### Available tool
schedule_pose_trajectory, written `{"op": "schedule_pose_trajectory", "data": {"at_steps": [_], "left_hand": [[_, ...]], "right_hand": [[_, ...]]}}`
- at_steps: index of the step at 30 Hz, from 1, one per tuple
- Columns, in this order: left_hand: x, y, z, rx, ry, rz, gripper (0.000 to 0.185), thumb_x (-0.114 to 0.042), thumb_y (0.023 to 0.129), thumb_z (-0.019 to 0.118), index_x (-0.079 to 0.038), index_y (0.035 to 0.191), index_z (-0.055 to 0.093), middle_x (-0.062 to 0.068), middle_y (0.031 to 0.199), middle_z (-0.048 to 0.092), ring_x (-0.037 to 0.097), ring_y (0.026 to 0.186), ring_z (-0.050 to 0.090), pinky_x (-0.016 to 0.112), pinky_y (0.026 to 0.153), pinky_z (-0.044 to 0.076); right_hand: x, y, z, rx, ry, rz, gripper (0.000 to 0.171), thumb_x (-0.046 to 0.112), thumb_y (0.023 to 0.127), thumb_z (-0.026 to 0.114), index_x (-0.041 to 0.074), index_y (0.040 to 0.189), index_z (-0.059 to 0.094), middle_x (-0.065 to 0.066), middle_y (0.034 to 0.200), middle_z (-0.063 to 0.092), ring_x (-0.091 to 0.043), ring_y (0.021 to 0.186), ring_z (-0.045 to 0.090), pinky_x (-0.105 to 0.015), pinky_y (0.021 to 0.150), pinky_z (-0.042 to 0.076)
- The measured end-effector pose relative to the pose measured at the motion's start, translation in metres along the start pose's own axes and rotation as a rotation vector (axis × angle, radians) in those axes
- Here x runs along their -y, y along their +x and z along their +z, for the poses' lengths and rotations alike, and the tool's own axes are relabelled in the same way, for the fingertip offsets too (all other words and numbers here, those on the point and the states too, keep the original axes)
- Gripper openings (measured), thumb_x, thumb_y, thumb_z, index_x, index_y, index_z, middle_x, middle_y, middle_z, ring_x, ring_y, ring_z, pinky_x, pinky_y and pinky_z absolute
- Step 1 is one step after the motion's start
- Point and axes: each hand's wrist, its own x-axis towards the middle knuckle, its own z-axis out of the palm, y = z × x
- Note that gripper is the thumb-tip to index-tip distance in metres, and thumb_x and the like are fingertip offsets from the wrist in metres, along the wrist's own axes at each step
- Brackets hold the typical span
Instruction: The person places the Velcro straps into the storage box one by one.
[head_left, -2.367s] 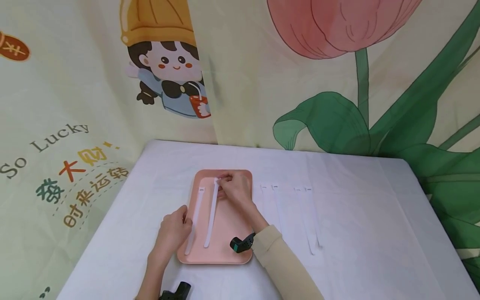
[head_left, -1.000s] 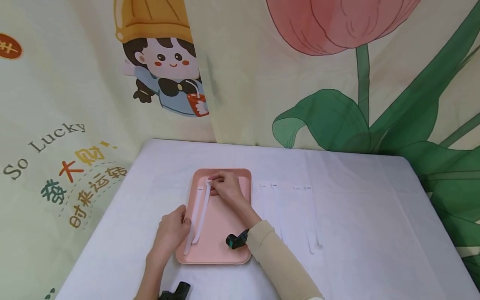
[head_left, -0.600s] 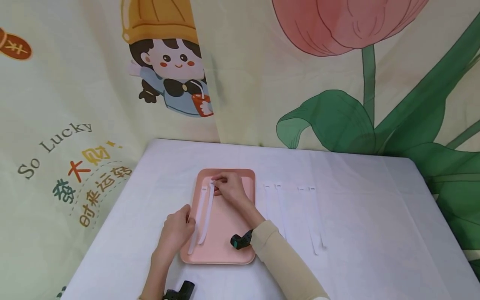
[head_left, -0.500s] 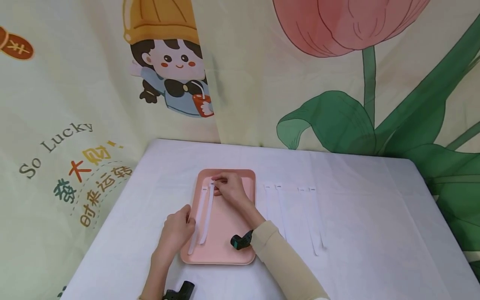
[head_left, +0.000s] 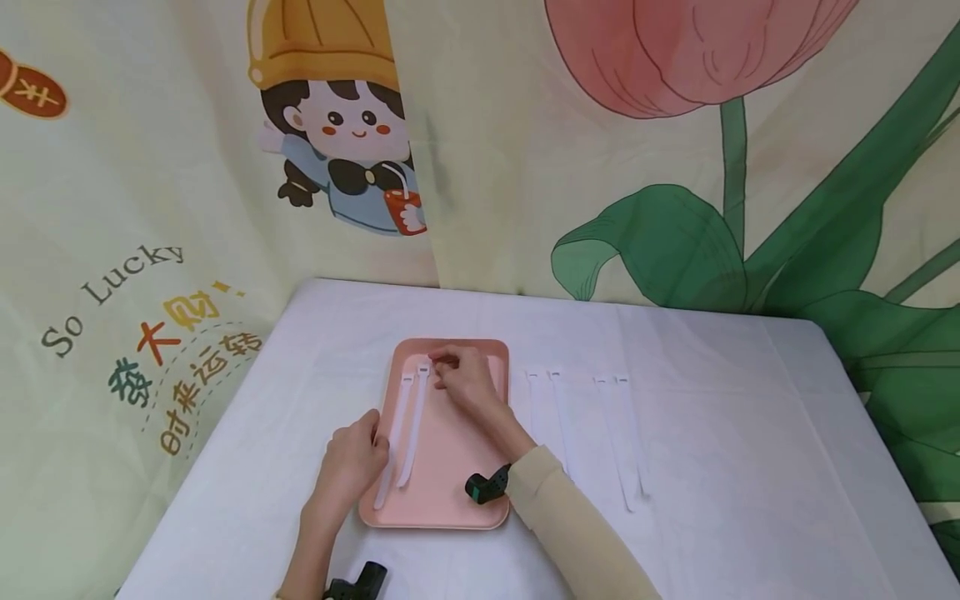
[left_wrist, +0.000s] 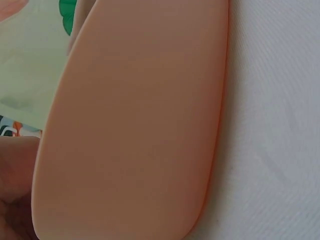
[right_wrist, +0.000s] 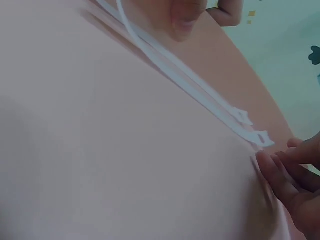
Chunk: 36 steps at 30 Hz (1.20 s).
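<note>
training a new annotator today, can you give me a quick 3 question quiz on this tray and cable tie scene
1. Count: how many white cable ties lie on the pink tray?
2. True or false: the left hand grips the tray's right edge.
3. Multiple choice: what is the right hand doing? A) holding a tie from the table B) fingers touching the head end of a tie on the tray C) resting flat beside the tray

Key:
1. Two, side by side in the tray's left half; four more ties lie on the table to its right.
2. False: it holds the left edge.
3. B
</note>
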Motion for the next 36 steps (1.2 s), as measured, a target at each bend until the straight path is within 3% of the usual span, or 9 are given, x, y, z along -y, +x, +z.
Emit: {"op": "schedule_pose_trajectory", "data": {"at_steps": [11, 24, 31, 36], "left_hand": [[-0.002, 0.003, -0.001, 0.014, 0.006, -0.01, 0.01, -0.001, 0.094, 0.052, -0.005, 0.085, 0.049, 0.006, 0.067, 0.046, 0.02, 0.058, 0.047, 0.03, 0.05, 0.035], [-0.001, -0.001, -0.003, 0.024, -0.013, -0.016, 0.009, -0.002, 0.096, 0.05, -0.003, 0.087, 0.048, 0.006, 0.067, 0.045, 0.018, 0.057, 0.046, 0.03, 0.049, 0.036], [0.002, -0.002, 0.0, 0.029, -0.007, -0.01, 0.008, -0.001, 0.095, 0.05, -0.003, 0.088, 0.049, 0.006, 0.067, 0.046, 0.017, 0.056, 0.046, 0.029, 0.049, 0.036], [0.002, -0.001, 0.003, 0.032, -0.012, -0.007, 0.007, -0.002, 0.095, 0.05, -0.003, 0.088, 0.048, 0.006, 0.067, 0.045, 0.017, 0.056, 0.046, 0.028, 0.049, 0.036]], "right_hand": [[0.014, -0.015, -0.037, -0.047, 0.094, -0.029, 0.022, -0.003, 0.101, 0.054, -0.004, 0.115, 0.071, -0.022, 0.103, 0.072, -0.034, 0.084, 0.074, -0.04, 0.073, 0.062], [0.014, -0.034, -0.081, -0.164, 0.18, -0.062, 0.021, -0.003, 0.102, 0.053, -0.006, 0.114, 0.07, -0.022, 0.101, 0.073, -0.032, 0.085, 0.072, -0.037, 0.074, 0.062], [0.002, -0.041, -0.101, -0.206, 0.168, -0.038, 0.022, -0.001, 0.102, 0.052, -0.006, 0.115, 0.069, -0.024, 0.103, 0.073, -0.038, 0.089, 0.072, -0.042, 0.078, 0.062], [-0.008, -0.043, -0.115, -0.279, 0.135, -0.013, 0.022, 0.0, 0.102, 0.052, -0.005, 0.114, 0.071, -0.024, 0.106, 0.073, -0.035, 0.089, 0.072, -0.037, 0.078, 0.062]]}}
